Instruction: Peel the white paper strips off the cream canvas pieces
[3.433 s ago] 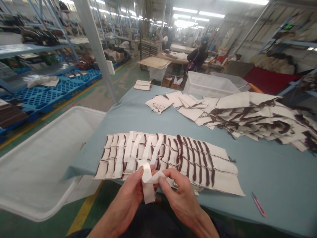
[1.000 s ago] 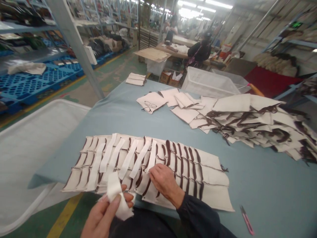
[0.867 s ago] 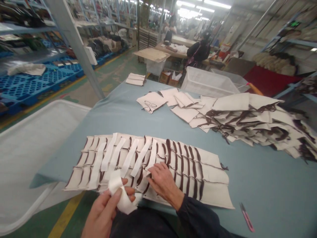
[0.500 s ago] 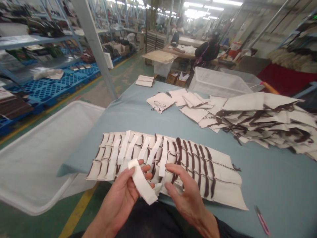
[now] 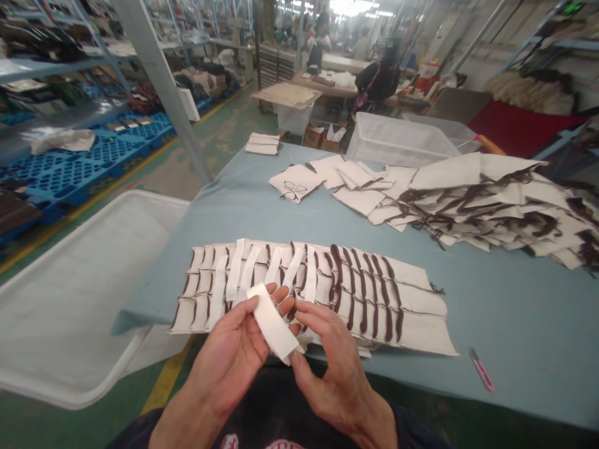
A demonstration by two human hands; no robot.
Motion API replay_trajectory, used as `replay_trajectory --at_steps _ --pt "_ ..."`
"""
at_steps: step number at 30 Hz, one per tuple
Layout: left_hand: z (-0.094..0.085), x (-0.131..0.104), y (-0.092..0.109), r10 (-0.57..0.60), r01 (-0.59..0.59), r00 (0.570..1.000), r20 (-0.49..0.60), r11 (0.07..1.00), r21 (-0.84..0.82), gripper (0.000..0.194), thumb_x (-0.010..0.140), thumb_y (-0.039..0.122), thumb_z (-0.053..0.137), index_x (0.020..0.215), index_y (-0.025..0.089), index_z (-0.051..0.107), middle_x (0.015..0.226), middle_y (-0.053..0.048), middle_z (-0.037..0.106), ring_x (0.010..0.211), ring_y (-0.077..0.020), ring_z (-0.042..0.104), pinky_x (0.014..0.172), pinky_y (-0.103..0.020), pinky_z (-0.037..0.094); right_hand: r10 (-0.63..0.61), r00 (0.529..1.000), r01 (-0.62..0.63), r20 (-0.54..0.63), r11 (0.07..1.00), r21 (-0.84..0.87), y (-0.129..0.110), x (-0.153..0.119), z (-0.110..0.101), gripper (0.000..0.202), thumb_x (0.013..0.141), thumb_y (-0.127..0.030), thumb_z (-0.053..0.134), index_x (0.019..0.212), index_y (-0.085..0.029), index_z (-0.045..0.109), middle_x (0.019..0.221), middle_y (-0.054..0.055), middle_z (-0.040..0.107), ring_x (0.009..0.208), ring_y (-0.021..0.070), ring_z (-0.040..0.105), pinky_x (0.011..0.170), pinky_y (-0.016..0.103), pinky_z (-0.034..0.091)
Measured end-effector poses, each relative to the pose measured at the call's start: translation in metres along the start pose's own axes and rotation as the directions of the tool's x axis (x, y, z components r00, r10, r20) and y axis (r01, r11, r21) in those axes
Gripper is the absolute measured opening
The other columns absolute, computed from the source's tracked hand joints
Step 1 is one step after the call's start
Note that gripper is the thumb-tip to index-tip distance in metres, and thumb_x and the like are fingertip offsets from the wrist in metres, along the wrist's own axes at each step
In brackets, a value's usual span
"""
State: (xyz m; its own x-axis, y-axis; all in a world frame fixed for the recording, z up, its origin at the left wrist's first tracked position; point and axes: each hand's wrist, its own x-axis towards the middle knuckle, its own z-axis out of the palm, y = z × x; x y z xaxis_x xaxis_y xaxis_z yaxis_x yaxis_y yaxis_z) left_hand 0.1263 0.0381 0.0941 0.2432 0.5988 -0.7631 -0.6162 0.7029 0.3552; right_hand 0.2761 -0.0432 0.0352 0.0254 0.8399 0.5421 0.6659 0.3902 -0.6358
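My left hand (image 5: 231, 358) holds a stack of white strips (image 5: 272, 323) upright in front of me, just off the table's near edge. My right hand (image 5: 330, 368) pinches the lower corner of that stack with thumb and forefinger. Right behind both hands lies a fanned row of cream fabric pieces (image 5: 402, 308) with dark brown cords, several of them with white strips (image 5: 234, 277) laid across.
A large heap of cream pieces with brown cords (image 5: 486, 202) covers the far right of the blue table (image 5: 515, 324). A pink cutter (image 5: 481, 370) lies at the right. A white tub (image 5: 70, 299) stands at my left, another tub (image 5: 397, 140) at the far end. A person sits beyond.
My right hand left the fanned row, where it had pressed down a strip, and came back to the stack in my left hand, now pinching its lower end.
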Motion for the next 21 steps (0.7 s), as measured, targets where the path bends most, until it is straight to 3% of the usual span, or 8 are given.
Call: replay_trajectory --at_steps 6,9,12,15,21 --pt "-0.001 0.0 -0.001 0.015 -0.016 1.0 0.017 1.0 0.027 0.031 0.109 0.01 0.039 0.124 0.005 0.066 0.109 -0.019 0.081 0.089 -0.0267 0.082 0.073 -0.045 0.073 0.044 0.996 -0.05 -0.08 0.996 -0.074 -0.005 -0.004 0.01 0.051 0.096 -0.015 0.063 0.144 -0.025 0.05 0.132 0.015 0.071 0.122 0.0309 0.069 0.101 0.052 0.059" --pt "0.0 0.0 -0.005 0.024 -0.025 1.0 0.008 0.998 0.052 0.032 0.108 0.008 0.04 0.127 0.004 0.065 0.107 -0.019 0.082 0.09 -0.0254 0.082 0.074 -0.037 0.072 -0.054 0.996 0.042 -0.073 0.986 -0.158 -0.003 -0.005 0.01 0.05 0.095 -0.013 0.062 0.142 -0.024 0.052 0.133 0.016 0.07 0.123 0.0312 0.068 0.103 0.053 0.057" --pt "-0.002 0.001 -0.01 0.027 -0.028 1.0 0.013 0.996 0.085 0.032 0.106 0.007 0.043 0.125 0.003 0.067 0.102 -0.018 0.083 0.086 -0.0218 0.081 0.072 -0.027 0.068 -0.155 0.988 0.148 -0.026 0.972 -0.183 -0.002 0.0 0.008 0.035 0.094 -0.009 0.062 0.124 -0.027 0.063 0.126 0.012 0.073 0.119 0.0294 0.068 0.102 0.052 0.057" --pt "-0.009 0.002 -0.015 0.022 -0.029 0.998 0.058 0.992 0.126 0.031 0.105 0.008 0.045 0.116 0.005 0.073 0.096 -0.015 0.083 0.08 -0.019 0.079 0.069 -0.024 0.065 -0.177 0.984 0.175 -0.008 0.978 -0.114 -0.002 0.007 0.006 0.021 0.096 -0.007 0.061 0.102 -0.027 0.066 0.118 0.007 0.077 0.114 0.0269 0.069 0.103 0.051 0.055" --pt "-0.031 0.007 -0.024 0.007 -0.021 0.996 0.087 0.985 0.169 0.026 0.105 0.016 0.056 0.105 0.007 0.08 0.097 -0.013 0.083 0.078 -0.0188 0.075 0.068 -0.026 0.062 0.115 0.993 -0.121 0.04 0.972 0.203 0.0 0.009 0.005 0.016 0.098 -0.013 0.06 0.092 -0.025 0.068 0.103 0.005 0.08 0.101 0.0227 0.072 0.094 0.039 0.057"
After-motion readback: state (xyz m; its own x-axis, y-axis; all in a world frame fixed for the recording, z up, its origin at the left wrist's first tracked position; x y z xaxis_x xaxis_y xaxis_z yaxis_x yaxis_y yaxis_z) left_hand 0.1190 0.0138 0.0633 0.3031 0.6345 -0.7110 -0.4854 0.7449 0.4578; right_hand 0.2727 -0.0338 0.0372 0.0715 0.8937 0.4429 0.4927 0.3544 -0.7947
